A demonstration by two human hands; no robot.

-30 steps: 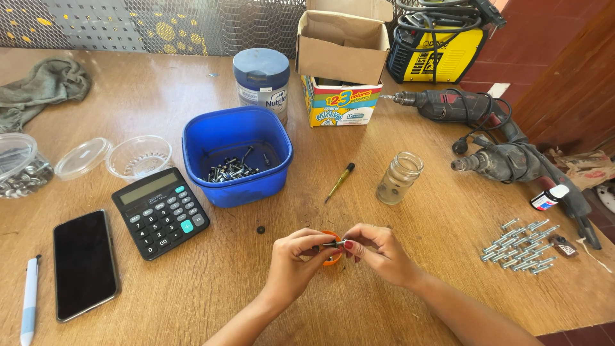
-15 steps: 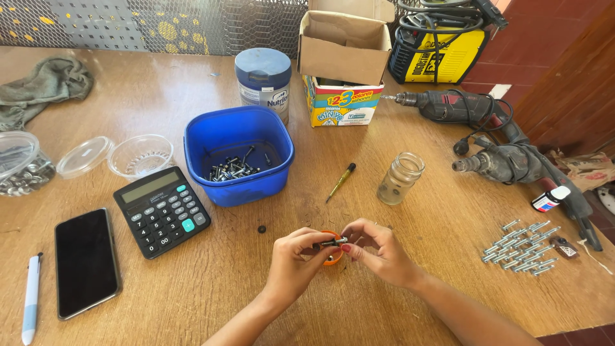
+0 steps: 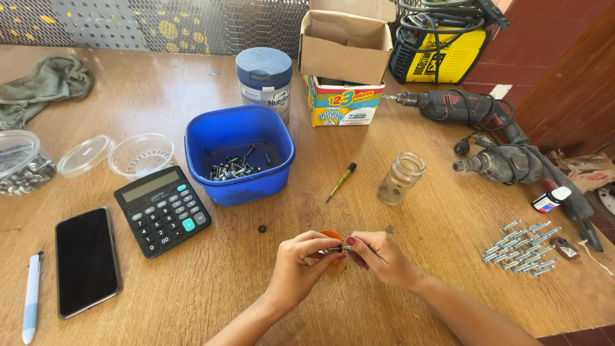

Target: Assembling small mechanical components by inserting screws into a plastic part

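Note:
My left hand [image 3: 301, 263] and my right hand [image 3: 379, 256] meet at the near middle of the wooden table [image 3: 192, 90]. Together their fingertips pinch a small metal screw [image 3: 335, 249], held level between them. Just behind the fingers an orange round object [image 3: 333, 236] shows; most of it is hidden by my hands. A blue plastic tub [image 3: 238, 160] with several dark screws in it stands a little beyond my left hand. A small black bit [image 3: 262, 228] lies on the table between the tub and my hands.
A calculator [image 3: 163, 209], phone [image 3: 86, 260] and pen [image 3: 30, 298] lie at the left. Clear bowls [image 3: 139, 154] and a lid sit further back. A screwdriver [image 3: 341, 181], glass jar [image 3: 401, 178], row of screws [image 3: 522, 247], two drills [image 3: 506, 160], a tin and cardboard boxes fill the right and back.
Both hands stay in place with the screw between them; the fingers shift only slightly.

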